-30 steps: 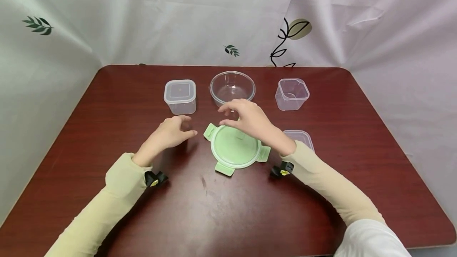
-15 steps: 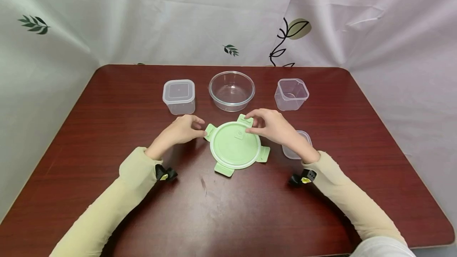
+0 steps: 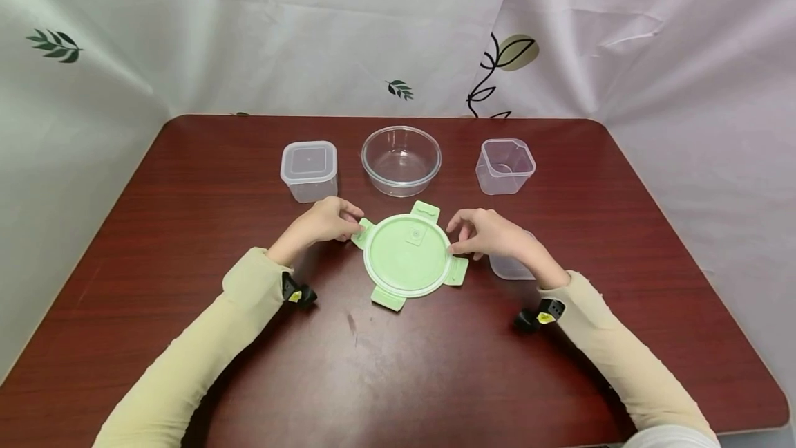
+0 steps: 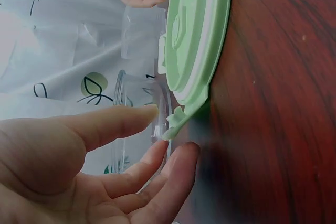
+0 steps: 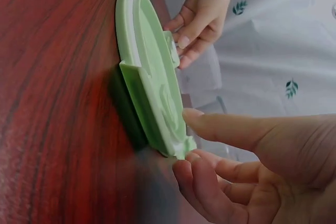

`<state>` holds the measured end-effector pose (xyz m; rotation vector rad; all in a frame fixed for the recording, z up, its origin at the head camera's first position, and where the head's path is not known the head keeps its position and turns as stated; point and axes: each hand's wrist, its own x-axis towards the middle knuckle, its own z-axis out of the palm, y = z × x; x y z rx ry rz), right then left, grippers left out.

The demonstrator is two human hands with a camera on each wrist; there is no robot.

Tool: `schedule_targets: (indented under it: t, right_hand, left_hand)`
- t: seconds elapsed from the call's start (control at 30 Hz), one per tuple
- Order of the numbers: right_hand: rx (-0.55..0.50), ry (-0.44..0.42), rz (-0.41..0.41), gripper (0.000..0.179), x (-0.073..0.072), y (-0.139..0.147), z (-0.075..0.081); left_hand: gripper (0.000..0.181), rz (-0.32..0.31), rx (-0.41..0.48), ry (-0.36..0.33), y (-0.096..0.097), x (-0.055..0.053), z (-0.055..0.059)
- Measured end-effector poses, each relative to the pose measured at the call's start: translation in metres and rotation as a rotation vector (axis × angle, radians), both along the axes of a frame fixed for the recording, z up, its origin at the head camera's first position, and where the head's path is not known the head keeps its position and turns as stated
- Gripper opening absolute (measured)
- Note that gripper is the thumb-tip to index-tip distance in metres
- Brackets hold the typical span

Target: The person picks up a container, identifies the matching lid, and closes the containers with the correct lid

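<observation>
A round green lid (image 3: 407, 256) with several side flaps lies on the table in the head view. My left hand (image 3: 325, 220) is at its left flap (image 4: 176, 121); in the left wrist view an index fingertip meets the flap's end, and the thumb looks slightly apart from it. On the lid's right side is my right hand (image 3: 493, 234), with thumb and fingers spread around the rim (image 5: 181, 121). Whether its thumb touches the lid I cannot tell. Behind the lid stands a round glass bowl (image 3: 401, 164) with no cover.
A square plastic container (image 3: 309, 175) with a lid on stands at the back left. At the back right is an uncovered plastic container (image 3: 505, 170). A clear lid (image 3: 508, 268) lies partly hidden under my right forearm. Patterned cloth (image 3: 348, 40) hangs beyond the table (image 3: 373, 379).
My right hand has moved from above the lid's far edge to its right side. My left hand has shifted right to the left flap. The lid looks almost unmoved.
</observation>
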<state>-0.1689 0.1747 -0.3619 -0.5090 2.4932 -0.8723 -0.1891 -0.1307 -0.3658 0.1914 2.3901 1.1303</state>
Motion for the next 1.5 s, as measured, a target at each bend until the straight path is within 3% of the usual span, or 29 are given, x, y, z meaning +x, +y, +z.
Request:
schedule_targets:
  t: [0.23, 0.57, 0.83, 1.5]
  right_hand:
    - [-0.014, -0.121, 0.007, 0.038, -0.005, 0.005, -0.006]
    - [0.064, -0.145, 0.032, 0.023, -0.004, 0.004, -0.004]
    - [0.084, -0.171, 0.027, 0.015, -0.003, 0.004, 0.000]
    - [0.066, -0.075, 0.067, 0.021, 0.013, 0.017, -0.005]
  left_hand:
    - [0.037, 0.001, 0.030, -0.075, 0.000, -0.008, -0.003]
    - [0.036, -0.009, 0.145, -0.160, -0.002, -0.013, -0.011]
    - [0.036, 0.006, 0.169, -0.171, -0.004, -0.013, -0.012]
    - [0.037, -0.041, 0.231, -0.166, 0.002, 0.003, -0.006]
